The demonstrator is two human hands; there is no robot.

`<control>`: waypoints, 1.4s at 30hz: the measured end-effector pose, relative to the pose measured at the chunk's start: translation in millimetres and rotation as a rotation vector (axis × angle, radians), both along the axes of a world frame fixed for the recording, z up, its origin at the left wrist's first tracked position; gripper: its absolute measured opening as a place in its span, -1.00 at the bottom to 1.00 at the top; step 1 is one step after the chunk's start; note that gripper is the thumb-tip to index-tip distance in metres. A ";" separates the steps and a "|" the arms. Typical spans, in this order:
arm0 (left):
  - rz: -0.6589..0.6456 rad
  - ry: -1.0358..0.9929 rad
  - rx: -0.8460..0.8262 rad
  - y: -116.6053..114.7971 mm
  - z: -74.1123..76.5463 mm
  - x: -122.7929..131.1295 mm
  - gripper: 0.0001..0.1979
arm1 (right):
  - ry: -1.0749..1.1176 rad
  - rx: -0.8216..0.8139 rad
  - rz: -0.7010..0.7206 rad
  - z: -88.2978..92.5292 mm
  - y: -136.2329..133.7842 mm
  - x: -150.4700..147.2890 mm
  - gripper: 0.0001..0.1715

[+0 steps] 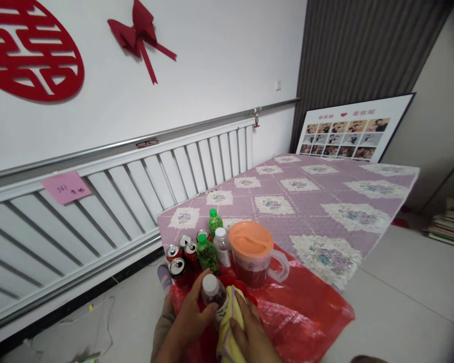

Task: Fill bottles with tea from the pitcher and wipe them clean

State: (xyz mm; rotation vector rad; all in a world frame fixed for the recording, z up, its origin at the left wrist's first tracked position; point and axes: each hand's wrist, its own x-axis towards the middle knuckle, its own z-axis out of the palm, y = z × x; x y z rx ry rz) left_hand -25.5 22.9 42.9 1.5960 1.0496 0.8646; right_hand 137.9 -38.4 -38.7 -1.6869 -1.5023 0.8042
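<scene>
My left hand (191, 315) is wrapped round a small bottle with a white cap (212, 290), held low over a red plastic sheet (298, 315). My right hand (249, 335) presses a yellow cloth (229, 327) against the side of that bottle. Just beyond stand a pitcher with an orange lid (251, 252) holding dark red liquid, two green-capped bottles (207, 252), a white-capped bottle (222, 246) and several red drink cans (177, 259).
The red sheet lies at the near end of a bed with a purple floral cover (325, 201). A white slatted radiator cover (136, 186) runs along the left wall. A photo board (348, 131) leans at the far end. Stacked books (450, 224) are on the floor at right.
</scene>
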 end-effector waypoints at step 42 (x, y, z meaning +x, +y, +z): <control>0.257 0.212 0.093 -18.1 3.7 7.8 -0.57 | -0.001 0.151 -0.029 11.7 8.3 -2.9 -0.32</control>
